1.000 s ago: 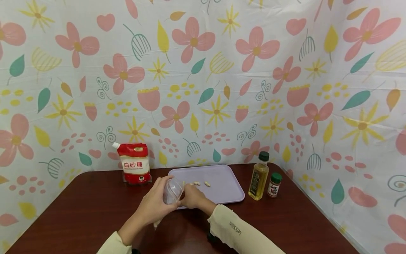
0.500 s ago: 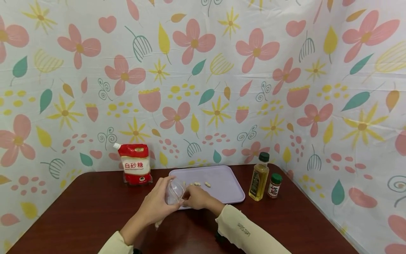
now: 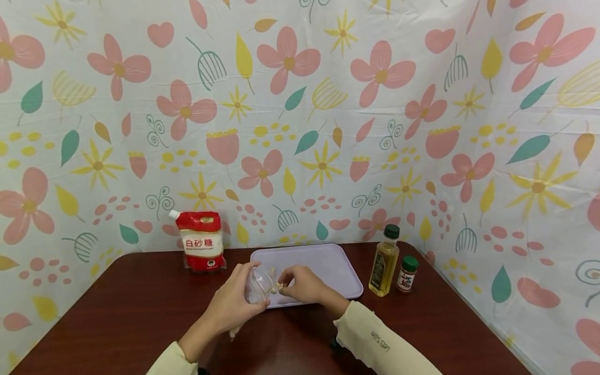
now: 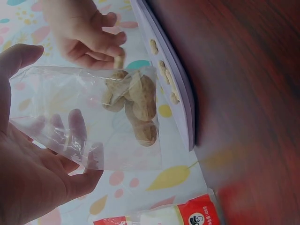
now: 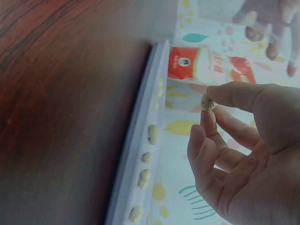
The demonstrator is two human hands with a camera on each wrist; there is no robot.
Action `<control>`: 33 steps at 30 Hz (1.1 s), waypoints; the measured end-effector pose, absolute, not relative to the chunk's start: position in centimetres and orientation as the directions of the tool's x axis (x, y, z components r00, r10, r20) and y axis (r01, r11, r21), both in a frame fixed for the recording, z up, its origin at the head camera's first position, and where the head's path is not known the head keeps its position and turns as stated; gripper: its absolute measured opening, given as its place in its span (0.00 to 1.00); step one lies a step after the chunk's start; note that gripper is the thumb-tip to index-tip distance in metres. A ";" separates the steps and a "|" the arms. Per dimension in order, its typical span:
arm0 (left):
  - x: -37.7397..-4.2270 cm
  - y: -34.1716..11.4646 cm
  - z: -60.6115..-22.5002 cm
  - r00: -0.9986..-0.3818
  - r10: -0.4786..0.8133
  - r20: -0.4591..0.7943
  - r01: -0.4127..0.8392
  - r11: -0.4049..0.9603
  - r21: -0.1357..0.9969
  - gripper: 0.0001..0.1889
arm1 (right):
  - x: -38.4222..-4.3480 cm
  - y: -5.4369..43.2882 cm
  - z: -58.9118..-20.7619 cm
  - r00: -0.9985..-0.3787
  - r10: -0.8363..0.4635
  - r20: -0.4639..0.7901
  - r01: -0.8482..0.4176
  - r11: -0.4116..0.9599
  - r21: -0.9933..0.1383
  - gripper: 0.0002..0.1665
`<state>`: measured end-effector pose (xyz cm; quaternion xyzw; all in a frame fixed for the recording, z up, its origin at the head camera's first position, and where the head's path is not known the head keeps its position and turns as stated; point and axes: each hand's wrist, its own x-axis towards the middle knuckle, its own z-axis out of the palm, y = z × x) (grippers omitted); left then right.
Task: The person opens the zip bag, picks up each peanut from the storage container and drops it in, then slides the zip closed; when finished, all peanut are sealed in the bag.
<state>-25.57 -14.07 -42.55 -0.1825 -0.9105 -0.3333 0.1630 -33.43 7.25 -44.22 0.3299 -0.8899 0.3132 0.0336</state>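
My left hand (image 3: pixel 234 299) grips a clear plastic bag (image 4: pixel 133 159) near its mouth. Several unshelled peanuts (image 4: pixel 142 98) lie together inside the bag. Between thumb and fingertips my right hand (image 5: pixel 262 145) pinches one peanut (image 5: pixel 207 102); in the head view this hand is just right of the bag, over the near left part of a lavender tray (image 3: pixel 323 260). More peanuts (image 5: pixel 153 134) lie on the tray in a loose row, and my right hand hides some of them in the head view.
A red and white sugar pouch (image 3: pixel 202 242) stands behind and left of the tray. To the tray's right are an oil bottle (image 3: pixel 383 265) with a dark cap and a small green-lidded jar (image 3: pixel 407 274). A flowered curtain (image 3: pixel 290 130) hangs behind the dark wooden table (image 3: pixel 117 312).
My right hand has drawn away from the bag, moving right over the tray with a peanut in its fingertips. The left hand and bag have stayed nearly in place.
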 end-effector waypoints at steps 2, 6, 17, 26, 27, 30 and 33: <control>-25.6 -14.0 -42.5 -0.882 0.225 0.414 0.439 0.710 0.551 0.41 | -33.2 7.4 -43.8 -0.783 -0.552 0.286 -0.608 0.580 -0.543 0.05; -25.6 -13.8 -42.6 -0.884 0.224 0.411 0.436 0.711 0.551 0.41 | -32.5 7.7 -42.9 -0.789 -0.523 0.322 -0.603 0.559 -0.569 0.06; -25.7 -13.7 -42.9 -0.885 0.213 0.414 0.429 0.717 0.549 0.41 | -30.5 8.3 -40.5 -0.807 -0.435 0.399 -0.587 0.510 -0.630 0.04; -26.2 -13.6 -42.6 -0.878 0.223 0.423 0.444 0.706 0.551 0.42 | -28.4 7.8 -37.5 -0.782 -0.427 0.454 -0.614 0.404 -0.678 0.03; -26.1 -13.5 -42.6 -0.877 0.224 0.424 0.447 0.704 0.552 0.42 | -28.2 7.7 -37.3 -0.776 -0.430 0.461 -0.620 0.392 -0.679 0.03; -25.9 -13.3 -42.8 -0.869 0.232 0.438 0.463 0.696 0.549 0.42 | -27.6 7.3 -37.3 -0.772 -0.440 0.458 -0.620 0.366 -0.694 0.04; -25.4 -13.0 -43.1 -0.852 0.247 0.462 0.492 0.678 0.545 0.42 | -26.9 7.0 -37.3 -0.782 -0.442 0.439 -0.601 0.346 -0.721 0.05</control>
